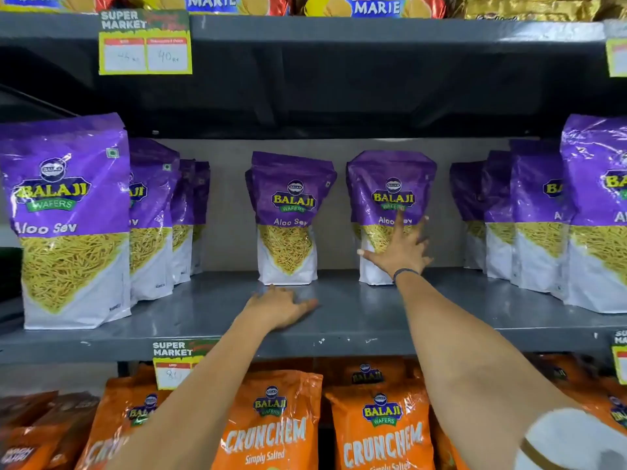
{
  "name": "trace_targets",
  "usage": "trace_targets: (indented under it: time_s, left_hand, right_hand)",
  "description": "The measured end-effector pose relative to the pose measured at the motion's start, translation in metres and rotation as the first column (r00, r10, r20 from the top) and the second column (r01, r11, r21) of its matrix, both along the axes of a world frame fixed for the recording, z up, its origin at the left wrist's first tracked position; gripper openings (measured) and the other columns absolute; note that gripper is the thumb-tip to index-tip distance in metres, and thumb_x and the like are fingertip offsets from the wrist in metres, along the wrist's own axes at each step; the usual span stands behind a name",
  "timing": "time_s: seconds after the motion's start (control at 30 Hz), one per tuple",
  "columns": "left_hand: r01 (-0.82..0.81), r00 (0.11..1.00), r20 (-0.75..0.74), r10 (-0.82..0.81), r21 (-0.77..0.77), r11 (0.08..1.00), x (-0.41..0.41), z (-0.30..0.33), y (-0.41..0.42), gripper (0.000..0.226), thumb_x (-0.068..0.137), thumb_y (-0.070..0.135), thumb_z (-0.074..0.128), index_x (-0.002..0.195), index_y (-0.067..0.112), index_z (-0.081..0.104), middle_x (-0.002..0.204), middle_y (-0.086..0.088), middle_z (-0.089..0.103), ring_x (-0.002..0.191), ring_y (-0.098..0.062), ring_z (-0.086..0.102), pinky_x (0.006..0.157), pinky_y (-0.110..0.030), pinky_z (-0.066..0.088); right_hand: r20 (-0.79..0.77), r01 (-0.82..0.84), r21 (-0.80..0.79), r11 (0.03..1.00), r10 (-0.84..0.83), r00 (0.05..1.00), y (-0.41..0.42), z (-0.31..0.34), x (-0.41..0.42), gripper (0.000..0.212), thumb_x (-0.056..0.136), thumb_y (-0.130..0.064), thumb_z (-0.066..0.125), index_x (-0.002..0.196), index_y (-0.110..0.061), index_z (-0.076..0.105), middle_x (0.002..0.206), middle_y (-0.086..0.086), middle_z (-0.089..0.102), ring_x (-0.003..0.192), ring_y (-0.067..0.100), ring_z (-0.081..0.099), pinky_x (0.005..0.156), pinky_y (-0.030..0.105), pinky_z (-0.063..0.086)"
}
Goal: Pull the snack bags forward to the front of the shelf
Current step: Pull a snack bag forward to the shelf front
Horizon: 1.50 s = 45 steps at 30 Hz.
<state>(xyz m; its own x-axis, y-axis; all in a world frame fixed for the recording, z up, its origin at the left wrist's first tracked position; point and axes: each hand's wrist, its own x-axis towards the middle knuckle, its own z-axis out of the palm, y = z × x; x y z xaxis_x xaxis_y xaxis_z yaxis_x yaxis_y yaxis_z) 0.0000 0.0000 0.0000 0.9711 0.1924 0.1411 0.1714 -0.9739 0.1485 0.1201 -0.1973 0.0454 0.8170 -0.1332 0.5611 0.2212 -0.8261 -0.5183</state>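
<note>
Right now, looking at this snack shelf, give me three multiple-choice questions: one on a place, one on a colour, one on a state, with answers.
1. Where is the left hand?
A. Flat on the shelf in front of the left middle bag
B. On an orange bag
C. On the price tag

2. What colour are the tops of the Aloo Sev bags?
A. Orange
B. Purple
C. Green

3. How is the right hand?
A. Closed in a fist
B. Holding a bag in the air
C. Open, fingers spread against the right middle bag

Answers: 1 A, the palm lies on bare shelf just below that bag. 2 B, every Aloo Sev bag has a purple upper half. 3 C, the fingers fan out over the bag's front while it stands on the shelf.
</note>
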Motion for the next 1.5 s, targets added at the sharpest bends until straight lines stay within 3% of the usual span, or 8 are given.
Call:
trace_targets:
  time_s: [0.17, 0.3, 0.43, 0.8, 1.17, 1.5]
  left_hand:
    - [-0.009, 1.0, 0.008, 0.009, -0.019, 1.0, 0.004, -0.002, 0.004, 0.074, 0.086, 0.072, 0.025, 0.128, 0.02, 0.057, 0.147, -0.008, 0.047, 0.138, -0.027, 0.04, 0.115, -0.05, 0.024]
    - [-0.012, 1.0, 0.017, 0.013, -0.022, 1.0, 0.004, -0.002, 0.003, 0.071, 0.086, 0.072, 0.026, 0.122, 0.021, 0.06, 0.143, -0.007, 0.051, 0.135, -0.027, 0.043, 0.116, -0.051, 0.023]
    - [-0.005, 1.0, 0.024, 0.005, -0.027, 1.0, 0.003, -0.003, 0.004, 0.072, 0.086, 0.072, 0.026, 0.122, 0.021, 0.06, 0.143, -0.007, 0.051, 0.134, -0.027, 0.044, 0.117, -0.051, 0.021]
    - [-0.017, 1.0, 0.023, 0.018, -0.052, 0.998, -0.004, 0.0, 0.001, 0.073, 0.086, 0.072, 0.028, 0.129, 0.021, 0.057, 0.144, -0.008, 0.052, 0.133, -0.027, 0.046, 0.117, -0.049, 0.028]
    - [-0.037, 0.998, 0.053, 0.041, -0.08, 0.996, -0.011, 0.002, 0.001, 0.062, 0.091, 0.062, 0.033, 0.127, 0.02, 0.062, 0.136, -0.01, 0.059, 0.123, -0.028, 0.054, 0.105, -0.041, 0.045]
    - [-0.066, 0.988, 0.139, 0.068, -0.018, 0.998, -0.015, 0.001, 0.0, 0.052, 0.093, 0.055, 0.035, 0.107, 0.018, 0.069, 0.122, -0.013, 0.065, 0.113, -0.03, 0.059, 0.096, -0.04, 0.049]
  right_hand:
    - [-0.045, 0.0, 0.096, 0.995, 0.004, 0.999, 0.005, -0.008, 0.009, 0.136, 0.058, -0.063, 0.08, 0.149, -0.036, -0.017, 0.158, 0.021, -0.015, 0.139, 0.05, 0.018, 0.096, 0.072, 0.033]
    - [-0.059, 0.014, 0.153, 0.988, -0.005, 0.998, 0.004, -0.007, 0.016, 0.134, 0.061, -0.047, 0.087, 0.15, -0.037, -0.013, 0.152, 0.024, 0.012, 0.127, 0.045, 0.039, 0.094, 0.063, 0.042]
    - [-0.091, 0.023, 0.15, 0.988, -0.009, 0.996, 0.003, -0.005, 0.017, 0.13, 0.062, -0.045, 0.087, 0.15, -0.038, -0.008, 0.142, 0.022, 0.027, 0.122, 0.043, 0.042, 0.095, 0.059, 0.045]
    - [-0.108, 0.01, 0.136, 0.991, 0.004, 0.994, -0.008, -0.005, 0.002, 0.128, 0.062, -0.046, 0.086, 0.15, -0.039, -0.007, 0.137, 0.022, 0.03, 0.12, 0.044, 0.043, 0.093, 0.059, 0.045]
    - [-0.07, 0.019, 0.133, 0.991, -0.01, 0.997, -0.019, -0.008, -0.029, 0.122, 0.062, -0.045, 0.086, 0.151, -0.034, 0.003, 0.136, 0.021, 0.03, 0.115, 0.041, 0.045, 0.089, 0.054, 0.046]
    - [-0.033, 0.04, 0.12, 0.992, -0.037, 0.999, -0.03, -0.015, -0.057, 0.116, 0.063, -0.051, 0.084, 0.15, -0.034, 0.008, 0.139, 0.02, 0.03, 0.119, 0.042, 0.044, 0.092, 0.056, 0.044]
